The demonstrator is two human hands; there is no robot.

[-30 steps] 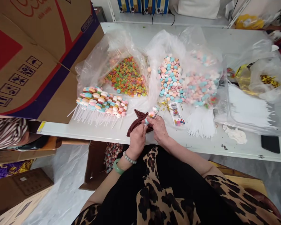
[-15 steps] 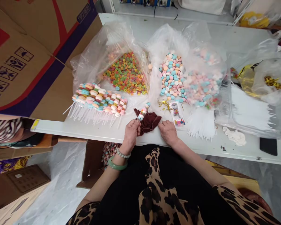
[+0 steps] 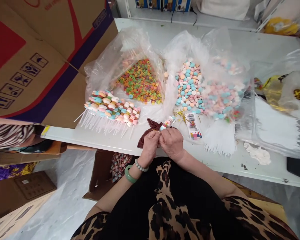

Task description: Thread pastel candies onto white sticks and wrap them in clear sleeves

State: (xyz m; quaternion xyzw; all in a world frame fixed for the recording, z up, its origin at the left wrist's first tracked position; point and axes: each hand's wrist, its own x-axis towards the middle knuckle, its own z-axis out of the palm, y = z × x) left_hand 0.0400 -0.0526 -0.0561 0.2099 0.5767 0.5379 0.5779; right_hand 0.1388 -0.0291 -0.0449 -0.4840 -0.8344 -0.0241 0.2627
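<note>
My left hand (image 3: 150, 144) is closed, pinching the lower end of a candy skewer (image 3: 167, 122) in a clear wrapper, its pastel candies tilted up to the right. My right hand (image 3: 172, 141) is closed against the left at the base of that wrapper; whatever its fingers pinch is too small to make out. Beneath both hands lies a crumpled dark brown cloth (image 3: 145, 136). Just beyond the right hand are gold twist ties (image 3: 181, 115) and a small printed packet (image 3: 193, 125).
Finished-looking candy skewers (image 3: 112, 108) lie in a row at left. Behind are plastic bags of ring candies (image 3: 142, 81) and pastel candies (image 3: 188, 83). White sticks (image 3: 221, 138) and a clear tray (image 3: 256, 123) sit at right. A large carton (image 3: 52, 66) stands at far left.
My right hand has moved left to meet the left hand at the skewer's base. The skewer now leans further right. The brown cloth appears shifted and bunched differently, and the view has turned slightly.
</note>
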